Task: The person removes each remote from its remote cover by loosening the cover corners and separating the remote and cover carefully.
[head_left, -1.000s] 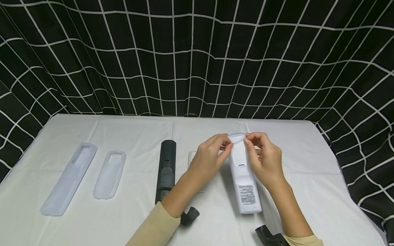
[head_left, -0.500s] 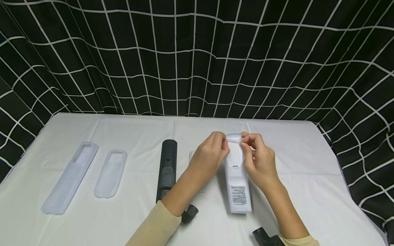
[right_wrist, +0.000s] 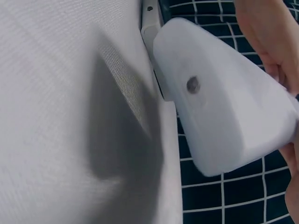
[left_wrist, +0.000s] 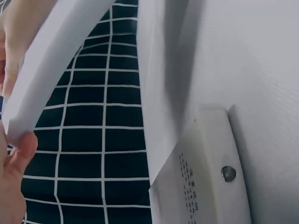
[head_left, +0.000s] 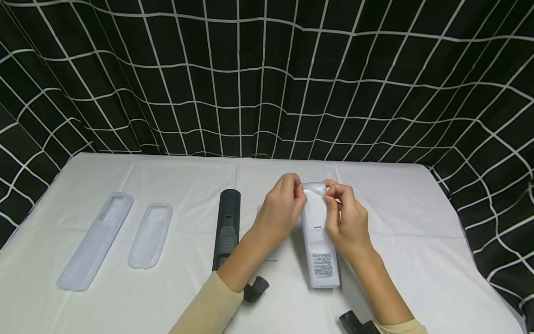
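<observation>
1. Beige sleeves (head_left: 208,301) lie nearest, with black wrist mounts (head_left: 256,290) beside them.
2. White remote (head_left: 323,266) next: its lower end points toward the person, label side up. A shadow in the right wrist view suggests that this end hangs just off the cloth; resting it there would probably steady the work.
3. To the left, a dark remote (head_left: 226,227) lies face down, partly behind the left forearm, and beyond it are a long translucent sleeve (head_left: 93,246) and a shorter one (head_left: 150,236). The left wrist view shows another white device (left_wrist: 212,163) on the cloth.
4. At the white remote's far end, the left hand (head_left: 281,204) and right hand (head_left: 346,215) pinch opposite corners of a clouded cover (head_left: 314,186), fingertips close in. Its edge slants, higher at the left. Even tension from both thumbs should level it; tugging one corner risks stretching it.
5. Farthest, a black gridded curtain (head_left: 250,88).
</observation>
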{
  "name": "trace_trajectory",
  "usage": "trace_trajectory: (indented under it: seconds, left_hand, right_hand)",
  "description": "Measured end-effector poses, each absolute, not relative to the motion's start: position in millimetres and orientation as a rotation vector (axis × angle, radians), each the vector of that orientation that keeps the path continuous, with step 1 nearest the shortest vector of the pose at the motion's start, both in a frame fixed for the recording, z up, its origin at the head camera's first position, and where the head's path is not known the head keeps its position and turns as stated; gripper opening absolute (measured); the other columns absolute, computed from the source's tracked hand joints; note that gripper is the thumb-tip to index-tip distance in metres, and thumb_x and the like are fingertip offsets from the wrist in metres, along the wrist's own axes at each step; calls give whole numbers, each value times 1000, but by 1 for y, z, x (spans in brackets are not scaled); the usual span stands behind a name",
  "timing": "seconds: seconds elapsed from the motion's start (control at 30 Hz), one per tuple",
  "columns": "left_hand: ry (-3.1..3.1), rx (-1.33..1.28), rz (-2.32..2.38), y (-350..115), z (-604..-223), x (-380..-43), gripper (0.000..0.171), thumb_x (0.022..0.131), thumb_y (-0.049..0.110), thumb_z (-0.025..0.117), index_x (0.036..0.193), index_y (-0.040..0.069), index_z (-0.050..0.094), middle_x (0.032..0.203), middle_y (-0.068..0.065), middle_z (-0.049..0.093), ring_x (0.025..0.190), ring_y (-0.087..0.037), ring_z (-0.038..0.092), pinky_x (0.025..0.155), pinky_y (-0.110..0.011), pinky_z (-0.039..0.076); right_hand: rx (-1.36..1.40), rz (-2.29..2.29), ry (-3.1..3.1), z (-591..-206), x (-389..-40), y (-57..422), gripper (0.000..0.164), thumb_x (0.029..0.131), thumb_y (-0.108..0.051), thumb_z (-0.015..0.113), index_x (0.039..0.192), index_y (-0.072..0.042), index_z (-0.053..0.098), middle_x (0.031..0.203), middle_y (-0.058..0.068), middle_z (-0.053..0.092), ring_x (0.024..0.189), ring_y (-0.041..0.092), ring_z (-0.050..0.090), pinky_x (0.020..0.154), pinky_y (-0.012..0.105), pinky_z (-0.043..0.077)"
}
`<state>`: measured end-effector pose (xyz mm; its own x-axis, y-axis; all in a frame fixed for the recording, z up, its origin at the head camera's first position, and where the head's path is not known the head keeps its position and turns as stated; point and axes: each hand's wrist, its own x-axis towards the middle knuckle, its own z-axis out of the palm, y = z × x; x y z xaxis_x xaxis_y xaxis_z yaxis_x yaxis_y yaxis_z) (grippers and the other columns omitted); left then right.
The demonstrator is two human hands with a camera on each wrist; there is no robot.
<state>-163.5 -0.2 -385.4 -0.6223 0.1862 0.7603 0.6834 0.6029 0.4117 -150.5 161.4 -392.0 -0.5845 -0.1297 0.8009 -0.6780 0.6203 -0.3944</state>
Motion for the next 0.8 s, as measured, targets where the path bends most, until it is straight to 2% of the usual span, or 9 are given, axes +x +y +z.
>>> trace_trajectory:
  seconds: [0.07,0.13,0.33,0.47,0.67,0.8]
  left_hand:
    - [-2151,-691,-1021,-2,-384,-163,4,94,-4,52,96,-1,52,83,-9,54,71,-15,54,58,-16,45]
    - [-2154,-703,-1113,-3,-383,-163,4,94,-4,52,97,-1,51,83,-10,55,73,-17,55,59,-17,45]
    - [-2156,-718,-1340,-8,-378,-164,5,95,-3,52,100,-2,51,90,-13,61,81,-21,67,69,-17,53]
    - [-2157,-718,-1394,-10,-376,-164,4,97,-2,52,101,-3,52,93,-14,62,82,-23,68,73,-19,55]
    - [-2132,-745,-1436,-10,-375,-164,6,99,-2,50,103,-4,52,96,-16,62,88,-25,69,79,-20,56]
    - [-2116,-756,-1536,-10,-373,-163,6,99,-2,50,104,-6,52,98,-19,62,95,-28,71,85,-21,56]
  right_hand:
    - [643,923,-2064,-392,-150,161,11,91,13,59,98,7,54,99,21,70,95,36,72,87,6,48]
    - [647,923,-2044,-392,-150,160,12,90,15,59,97,8,53,102,23,70,97,38,71,86,5,48]
    - [645,955,-1990,-394,-151,159,12,89,17,58,95,10,50,103,26,70,99,30,71,85,6,49]
    - [660,967,-1942,-396,-152,159,7,97,8,55,94,12,50,103,27,70,99,22,71,86,8,49]
    - [708,937,-1836,-399,-154,158,30,106,-14,49,94,14,50,105,27,71,95,18,71,85,10,51]
    - [715,952,-1775,-401,-156,158,31,106,-14,50,93,15,50,104,29,70,97,17,70,86,11,52]
